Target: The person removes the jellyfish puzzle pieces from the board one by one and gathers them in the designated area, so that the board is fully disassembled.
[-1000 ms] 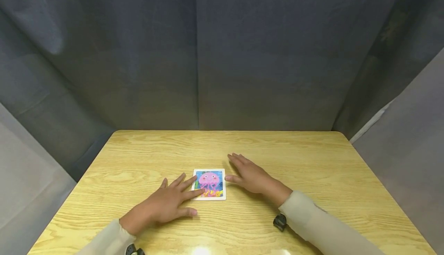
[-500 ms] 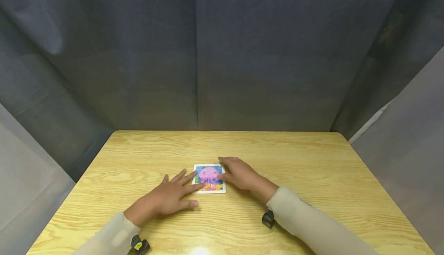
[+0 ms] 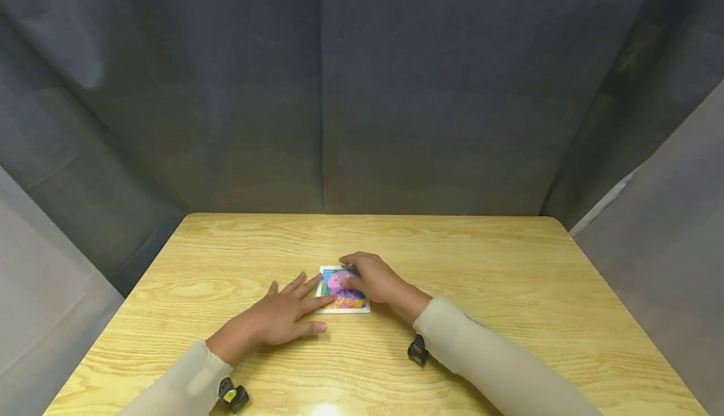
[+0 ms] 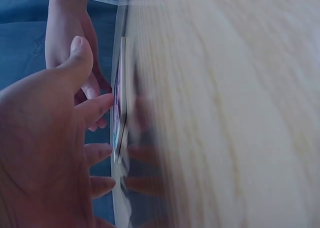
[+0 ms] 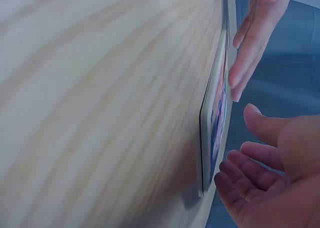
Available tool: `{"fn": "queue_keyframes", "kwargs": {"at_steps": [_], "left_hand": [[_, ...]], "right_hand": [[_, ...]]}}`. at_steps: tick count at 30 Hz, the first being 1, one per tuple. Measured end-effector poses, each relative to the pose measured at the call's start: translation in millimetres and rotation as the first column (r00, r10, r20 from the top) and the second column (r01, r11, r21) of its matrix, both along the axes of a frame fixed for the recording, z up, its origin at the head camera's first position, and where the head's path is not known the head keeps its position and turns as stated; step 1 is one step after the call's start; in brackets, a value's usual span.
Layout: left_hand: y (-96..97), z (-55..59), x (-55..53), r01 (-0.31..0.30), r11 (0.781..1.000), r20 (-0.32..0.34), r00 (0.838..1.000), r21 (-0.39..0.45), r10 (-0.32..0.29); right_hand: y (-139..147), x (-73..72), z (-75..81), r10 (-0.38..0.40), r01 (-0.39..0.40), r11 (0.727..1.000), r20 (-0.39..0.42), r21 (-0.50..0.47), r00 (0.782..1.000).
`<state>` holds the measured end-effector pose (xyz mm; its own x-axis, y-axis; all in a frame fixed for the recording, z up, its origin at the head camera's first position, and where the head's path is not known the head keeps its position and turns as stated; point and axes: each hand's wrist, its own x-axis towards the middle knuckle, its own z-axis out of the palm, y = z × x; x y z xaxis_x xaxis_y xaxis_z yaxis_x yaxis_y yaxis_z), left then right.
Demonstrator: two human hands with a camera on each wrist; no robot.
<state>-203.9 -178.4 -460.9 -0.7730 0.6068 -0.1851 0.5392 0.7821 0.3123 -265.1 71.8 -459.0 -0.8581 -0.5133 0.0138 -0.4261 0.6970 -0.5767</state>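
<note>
A small square picture board point(image 3: 345, 306) with a white rim and a pink jellyfish on blue lies flat on the wooden table. Side-on in the right wrist view, the board point(image 5: 215, 118) looks thin and stiff. My left hand point(image 3: 277, 315) has its fingers spread, the fingertips at the board's left edge and over its lower left part. My right hand point(image 3: 376, 281) is above the board's right side, its fingers loosely bent near the far edge and its thumb over the jellyfish. The right fingers cover the upper right corner. Neither hand visibly grips the board.
The wooden table point(image 3: 481, 265) spreads around the board, with rounded far corners. A dark grey curtain point(image 3: 430, 89) hangs behind its far edge, and lighter cloth point(image 3: 667, 265) hangs at the sides. A black wrist device point(image 3: 418, 350) is strapped under the right sleeve.
My right hand has moved left from beside the board to over its right side. The board has slid slightly away from me. My left hand has shifted a little forward, fingers still spread.
</note>
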Motion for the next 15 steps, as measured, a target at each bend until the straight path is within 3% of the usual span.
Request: {"fn": "queue_keyframes", "kwargs": {"at_steps": [15], "left_hand": [[-2.7, -2.7, 2.1, -0.006, 1.0, 0.015, 1.0, 0.0, 0.006]], "right_hand": [[-18.0, -12.5, -7.2, -0.002, 0.003, 1.0, 0.018, -0.025, 1.0]]}}
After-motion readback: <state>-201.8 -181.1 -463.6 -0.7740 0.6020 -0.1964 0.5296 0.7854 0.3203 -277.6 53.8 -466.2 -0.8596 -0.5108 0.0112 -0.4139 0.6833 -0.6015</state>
